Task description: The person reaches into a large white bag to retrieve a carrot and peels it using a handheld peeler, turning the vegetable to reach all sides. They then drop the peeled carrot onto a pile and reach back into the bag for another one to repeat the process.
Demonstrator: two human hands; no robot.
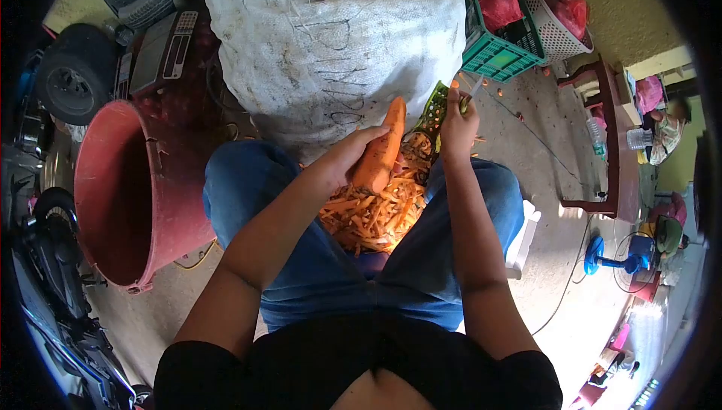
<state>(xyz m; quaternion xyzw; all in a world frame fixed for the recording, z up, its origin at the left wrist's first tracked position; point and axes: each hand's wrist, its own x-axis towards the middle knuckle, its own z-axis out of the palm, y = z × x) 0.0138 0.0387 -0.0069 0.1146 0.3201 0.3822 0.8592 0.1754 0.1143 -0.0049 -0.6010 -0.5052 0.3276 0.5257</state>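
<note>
A large, mostly peeled carrot (383, 150) is gripped in my left hand (352, 156), its narrow end tilted up and away from me. My right hand (457, 128) is closed around a small green-handled knife (474, 92), its pale blade pointing up to the right, apart from the carrot. Something orange shows at a fingertip of that hand. Below, between my knees, lies a heap of carrot peelings (372, 218). A green perforated basket (432, 113) rises behind the heap, partly hidden by my right hand.
Just ahead stands a big white woven sack (338, 41). A red barrel (154, 192) lies open to my left, near a scale (162, 53) and tires (79, 71). Green crates (492, 53) stand front right. Further right are a fan (620, 259) and a seated person (668, 132).
</note>
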